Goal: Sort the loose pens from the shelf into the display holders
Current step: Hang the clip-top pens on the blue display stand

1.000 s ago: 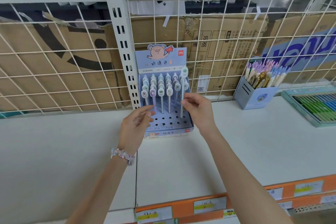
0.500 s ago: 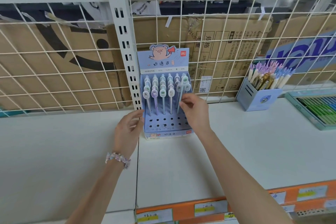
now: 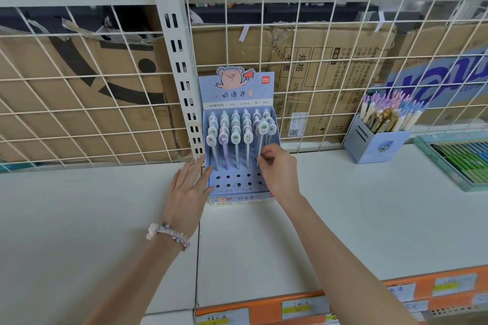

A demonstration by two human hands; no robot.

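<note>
A light blue display holder (image 3: 239, 194) with a pig picture on its card stands on the white shelf against the wire grid. Several pens with round white caps stand in its holes, and the front rows of holes are bare. My right hand (image 3: 277, 170) pinches the barrel of one pale blue pen (image 3: 262, 137) at the holder's right side, its tip down among the holes. My left hand (image 3: 188, 192) lies flat with straight fingers against the holder's left wall.
A blue-grey cup (image 3: 375, 144) full of pastel pens stands at the right by the grid. A green tray (image 3: 459, 161) of coloured pens lies at the far right. A slotted upright post (image 3: 182, 82) rises just left of the holder. Orange price strips (image 3: 343, 303) line the shelf's front edge.
My right hand has lowered the pen from above the rows down into the holder's right side. My left hand has let go of the front pens and moved to the holder's left wall.
</note>
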